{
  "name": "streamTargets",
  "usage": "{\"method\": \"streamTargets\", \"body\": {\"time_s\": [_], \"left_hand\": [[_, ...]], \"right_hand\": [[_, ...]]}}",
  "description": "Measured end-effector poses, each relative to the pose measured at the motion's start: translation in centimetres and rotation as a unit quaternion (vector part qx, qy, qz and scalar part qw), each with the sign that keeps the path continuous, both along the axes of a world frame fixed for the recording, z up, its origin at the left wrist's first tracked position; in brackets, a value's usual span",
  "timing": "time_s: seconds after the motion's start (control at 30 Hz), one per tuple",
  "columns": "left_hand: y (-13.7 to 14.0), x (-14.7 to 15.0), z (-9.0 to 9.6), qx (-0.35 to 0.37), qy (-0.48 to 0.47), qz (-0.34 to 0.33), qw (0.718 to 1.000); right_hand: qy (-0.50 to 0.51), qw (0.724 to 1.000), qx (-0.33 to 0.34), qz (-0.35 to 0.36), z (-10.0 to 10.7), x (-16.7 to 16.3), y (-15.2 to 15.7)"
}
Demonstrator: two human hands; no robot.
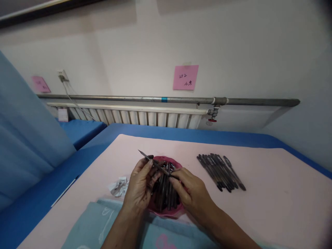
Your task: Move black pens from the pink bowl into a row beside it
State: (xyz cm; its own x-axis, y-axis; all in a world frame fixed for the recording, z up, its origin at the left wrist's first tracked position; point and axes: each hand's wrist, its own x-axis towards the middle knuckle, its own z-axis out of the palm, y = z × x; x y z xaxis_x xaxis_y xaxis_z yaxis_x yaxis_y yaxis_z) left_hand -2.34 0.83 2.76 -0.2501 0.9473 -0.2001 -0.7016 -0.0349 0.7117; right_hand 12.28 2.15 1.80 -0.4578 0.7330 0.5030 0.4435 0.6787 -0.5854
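Head view: the left hand (140, 188) grasps a dark pen (161, 168) along its barrel, and the right hand (195, 188) pinches the rear portion between thumb and fingertips; whether the left fingers also retain a cap cannot be told. The pen is held slanted above the pink container (166, 215), its thin pointed end projecting past the left hand, up and to the left. Caution: dark smudges on the left hand look like ink; if wet, they may transfer to the barrel and reduce grip, allowing the pen to slip or rotate. Uneven force between the two hands could bend the thin end or free a small part suddenly. A dropped part would probably land among the loose pens (166, 193) inside the container, where matching colour hinders recovery. Nearer the body, contact between the point and the blue cloth (178, 231) could leave a mark. At left, the crumpled white piece (119, 186) could conceal a small part. At right, the row of pens (215, 171) lies side by side on the pink-covered tabletop (275, 186); a bump from the right forearm could roll several out of alignment.
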Motion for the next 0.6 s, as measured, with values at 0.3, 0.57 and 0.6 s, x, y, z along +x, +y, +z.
{"method": "streamTargets", "body": {"time_s": [0.3, 0.57, 0.6], "left_hand": [[0.09, -0.08, -0.41, -0.004, 0.021, 0.007, 1.0], [0.08, 0.08, -0.34, 0.006, 0.029, 0.008, 1.0], [0.08, 0.09, -0.33, 0.006, 0.029, 0.009, 1.0]], "right_hand": [[-0.077, 0.994, 0.067, -0.032, -0.52, 0.05, 0.14], [-0.084, 0.992, 0.093, -0.029, -0.54, 0.0, 0.18], [-0.085, 0.992, 0.092, -0.026, -0.55, -0.01, 0.2]]}}
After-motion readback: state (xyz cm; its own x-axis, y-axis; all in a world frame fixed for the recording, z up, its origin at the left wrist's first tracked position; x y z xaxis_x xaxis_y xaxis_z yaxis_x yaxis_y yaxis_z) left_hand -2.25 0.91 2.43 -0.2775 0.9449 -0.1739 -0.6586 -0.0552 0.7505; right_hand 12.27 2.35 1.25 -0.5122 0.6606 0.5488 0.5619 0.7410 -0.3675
